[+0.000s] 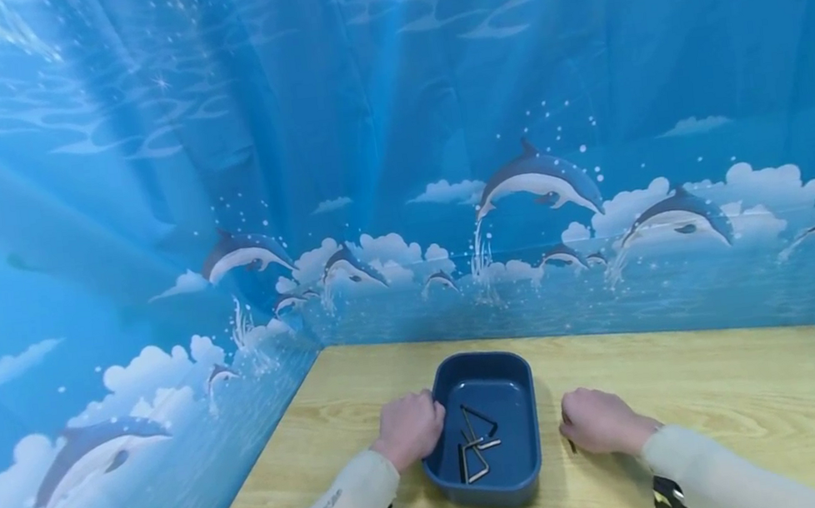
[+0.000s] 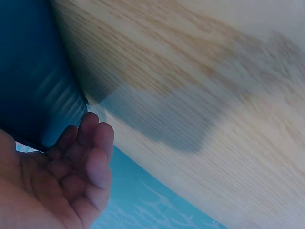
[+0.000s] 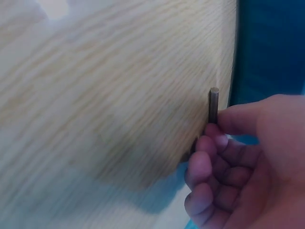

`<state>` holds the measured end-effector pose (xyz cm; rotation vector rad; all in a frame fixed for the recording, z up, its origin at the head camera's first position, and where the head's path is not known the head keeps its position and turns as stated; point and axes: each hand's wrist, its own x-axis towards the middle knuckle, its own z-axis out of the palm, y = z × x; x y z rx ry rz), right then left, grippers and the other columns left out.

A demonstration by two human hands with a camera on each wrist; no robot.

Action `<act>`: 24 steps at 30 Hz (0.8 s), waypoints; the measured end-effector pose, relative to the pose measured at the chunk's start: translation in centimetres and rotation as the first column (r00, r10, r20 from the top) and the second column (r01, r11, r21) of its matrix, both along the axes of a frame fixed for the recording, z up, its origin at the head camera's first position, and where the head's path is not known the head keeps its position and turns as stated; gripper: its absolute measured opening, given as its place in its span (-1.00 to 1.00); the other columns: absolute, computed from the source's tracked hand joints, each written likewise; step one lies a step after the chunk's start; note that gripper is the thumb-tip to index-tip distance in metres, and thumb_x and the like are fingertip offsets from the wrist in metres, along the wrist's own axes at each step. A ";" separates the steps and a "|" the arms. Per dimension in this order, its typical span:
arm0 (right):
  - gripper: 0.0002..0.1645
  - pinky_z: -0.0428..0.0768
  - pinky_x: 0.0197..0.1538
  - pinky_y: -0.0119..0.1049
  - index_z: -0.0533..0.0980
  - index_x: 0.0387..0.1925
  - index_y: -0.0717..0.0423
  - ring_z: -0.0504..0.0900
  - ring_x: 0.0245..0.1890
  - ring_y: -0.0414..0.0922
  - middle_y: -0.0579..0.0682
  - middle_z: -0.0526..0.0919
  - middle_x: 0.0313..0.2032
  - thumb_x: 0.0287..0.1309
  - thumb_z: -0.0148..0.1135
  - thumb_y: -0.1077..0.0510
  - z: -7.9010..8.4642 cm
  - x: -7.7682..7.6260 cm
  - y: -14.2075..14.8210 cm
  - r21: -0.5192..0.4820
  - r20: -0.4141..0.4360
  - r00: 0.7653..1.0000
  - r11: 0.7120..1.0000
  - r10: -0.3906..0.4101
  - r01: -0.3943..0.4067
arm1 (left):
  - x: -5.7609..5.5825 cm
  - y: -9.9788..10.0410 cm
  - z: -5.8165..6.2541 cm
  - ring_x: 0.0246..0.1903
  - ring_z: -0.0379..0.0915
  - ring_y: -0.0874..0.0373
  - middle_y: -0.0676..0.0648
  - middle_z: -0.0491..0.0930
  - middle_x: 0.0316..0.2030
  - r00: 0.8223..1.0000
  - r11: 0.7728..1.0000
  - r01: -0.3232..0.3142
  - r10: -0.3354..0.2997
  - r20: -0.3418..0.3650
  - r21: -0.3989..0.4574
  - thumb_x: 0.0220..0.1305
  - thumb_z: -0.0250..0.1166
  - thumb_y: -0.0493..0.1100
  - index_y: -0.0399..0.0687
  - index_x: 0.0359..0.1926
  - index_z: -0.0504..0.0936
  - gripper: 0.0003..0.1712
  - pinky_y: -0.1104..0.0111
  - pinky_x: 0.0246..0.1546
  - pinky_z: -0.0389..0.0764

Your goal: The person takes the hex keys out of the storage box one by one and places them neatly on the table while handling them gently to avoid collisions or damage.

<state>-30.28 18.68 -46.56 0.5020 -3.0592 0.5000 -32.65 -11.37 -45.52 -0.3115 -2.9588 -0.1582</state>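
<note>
A dark blue plastic bin (image 1: 507,490) sits on the table, with several hex keys (image 1: 475,446) lying crossed on its floor. My left hand (image 1: 411,428) grips the bin's left rim. In the left wrist view, the curled fingers of the left hand (image 2: 78,179) lie against the bin's outer wall (image 2: 40,71). To the right of the bin, my right hand (image 1: 603,420) is low over the table. The right wrist view shows the right hand (image 3: 238,157) pinching a hex key (image 3: 213,106) between thumb and fingers; its middle is hidden by the fingertips.
The light wood-grain table (image 1: 709,387) extends to both sides of the bin. Behind and beside it hangs a blue sheet (image 1: 396,155) printed with dolphins and clouds. A dark band with a small device (image 1: 669,499) is on the right wrist.
</note>
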 end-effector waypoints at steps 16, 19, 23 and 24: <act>-0.60 0.37 -0.58 -0.19 0.36 -0.77 0.01 0.36 -0.69 -0.13 -0.08 0.38 -0.73 0.12 0.20 0.26 0.7 -0.6 -0.7 0.002 -0.012 1.000 1.000 0.010 -0.010 | 0.1 0.0 0.3 -0.57 0.48 0.14 -0.01 0.49 -0.58 1.000 1.000 0.000 0.000 0.016 -0.005 0.52 -0.01 0.04 -0.09 -0.29 0.62 -0.60 0.18 -0.52 0.56; -0.62 0.42 -0.55 -0.17 0.39 -0.76 0.00 0.39 -0.66 -0.12 -0.08 0.44 -0.70 0.12 0.21 0.26 0.9 -0.6 -0.8 0.015 -0.007 1.000 1.000 0.010 -0.010 | 0.1 0.1 0.3 -0.57 0.48 0.14 -0.01 0.49 -0.57 1.000 1.000 0.000 0.001 0.022 -0.003 0.53 -0.02 0.05 -0.09 -0.28 0.62 -0.59 0.18 -0.50 0.57; -0.64 0.46 -0.50 -0.13 0.41 -0.73 -0.01 0.42 -0.61 -0.11 -0.08 0.48 -0.64 0.14 0.22 0.26 1.0 -0.7 -0.9 0.031 -0.002 1.000 0.999 0.008 -0.008 | 0.2 0.1 0.3 -0.58 0.45 0.15 -0.01 0.49 -0.58 1.000 1.000 0.000 0.000 0.027 0.006 0.53 -0.02 0.04 -0.11 -0.28 0.62 -0.59 0.19 -0.52 0.55; -0.64 0.47 -0.50 -0.13 0.41 -0.73 -0.01 0.42 -0.61 -0.11 -0.08 0.48 -0.63 0.14 0.21 0.26 1.0 -0.7 -1.0 0.030 0.001 1.000 1.000 0.008 -0.008 | 0.2 0.1 0.3 -0.58 0.45 0.15 -0.01 0.48 -0.58 1.000 1.000 -0.001 0.001 0.029 0.005 0.53 -0.02 0.04 -0.11 -0.28 0.62 -0.59 0.19 -0.52 0.55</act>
